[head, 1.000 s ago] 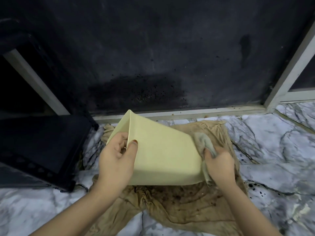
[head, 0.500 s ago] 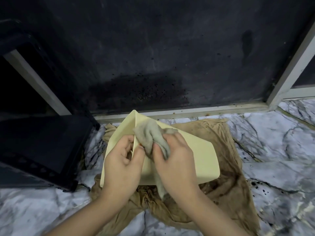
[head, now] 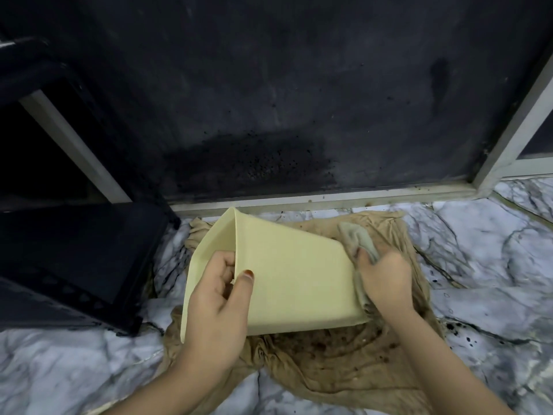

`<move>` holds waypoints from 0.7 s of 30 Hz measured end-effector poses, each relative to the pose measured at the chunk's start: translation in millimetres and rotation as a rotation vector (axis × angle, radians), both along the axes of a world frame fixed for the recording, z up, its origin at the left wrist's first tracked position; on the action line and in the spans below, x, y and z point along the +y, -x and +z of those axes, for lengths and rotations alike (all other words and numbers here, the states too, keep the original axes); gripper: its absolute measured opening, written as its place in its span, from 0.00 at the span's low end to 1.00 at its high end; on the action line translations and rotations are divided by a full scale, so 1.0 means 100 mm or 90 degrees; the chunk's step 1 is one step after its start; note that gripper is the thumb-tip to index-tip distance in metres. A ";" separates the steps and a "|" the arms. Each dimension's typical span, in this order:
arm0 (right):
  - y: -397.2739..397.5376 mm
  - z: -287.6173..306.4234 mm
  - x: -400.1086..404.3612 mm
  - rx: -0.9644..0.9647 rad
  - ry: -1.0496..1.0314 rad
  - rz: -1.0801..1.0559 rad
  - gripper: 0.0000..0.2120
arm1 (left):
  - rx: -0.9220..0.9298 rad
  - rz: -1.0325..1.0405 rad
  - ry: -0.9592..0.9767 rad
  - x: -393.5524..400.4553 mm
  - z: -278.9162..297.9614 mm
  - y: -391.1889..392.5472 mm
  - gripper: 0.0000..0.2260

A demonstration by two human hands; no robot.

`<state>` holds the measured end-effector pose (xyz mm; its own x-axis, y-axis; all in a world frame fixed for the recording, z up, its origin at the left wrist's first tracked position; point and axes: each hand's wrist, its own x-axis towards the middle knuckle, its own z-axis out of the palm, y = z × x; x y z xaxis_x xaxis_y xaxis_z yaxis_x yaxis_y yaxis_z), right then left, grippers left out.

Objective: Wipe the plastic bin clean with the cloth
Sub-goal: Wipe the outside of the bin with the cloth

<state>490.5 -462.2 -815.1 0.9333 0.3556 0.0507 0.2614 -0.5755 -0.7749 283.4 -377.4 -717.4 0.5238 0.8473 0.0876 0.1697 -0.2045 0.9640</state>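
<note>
A pale yellow plastic bin [head: 296, 274] lies tipped on its side above a brown stained sheet, its open mouth facing left. My left hand [head: 220, 298] grips the bin's rim, thumb on the outer wall and fingers curled inside. My right hand [head: 384, 278] holds a grey cloth [head: 357, 238] bunched against the bin's right end, at its base. Part of the cloth hangs down behind the hand.
The brown stained sheet [head: 344, 363] is spread on a marble-patterned floor [head: 493, 265]. A black crate-like object [head: 74, 265] stands at the left, close to the bin's mouth. A dark wall panel [head: 269, 100] with a pale frame [head: 329, 200] rises just behind.
My right hand carried the cloth from the bin's upper rim near my left hand back across the wall to the right end. The bin tilted a little; my left hand kept its grip.
</note>
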 end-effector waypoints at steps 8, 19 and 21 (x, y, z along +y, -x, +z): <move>-0.04 -0.29 -0.28 -0.008 0.008 -0.028 0.11 | 0.053 -0.037 0.053 0.11 0.10 -0.07 0.11; 0.37 -0.16 -0.46 -0.038 -0.035 -0.053 0.13 | 0.132 0.023 -0.081 0.30 0.26 -0.19 0.10; 0.49 -0.16 -0.50 -0.032 -0.044 -0.057 0.12 | 0.164 0.033 -0.124 0.31 0.23 -0.16 0.09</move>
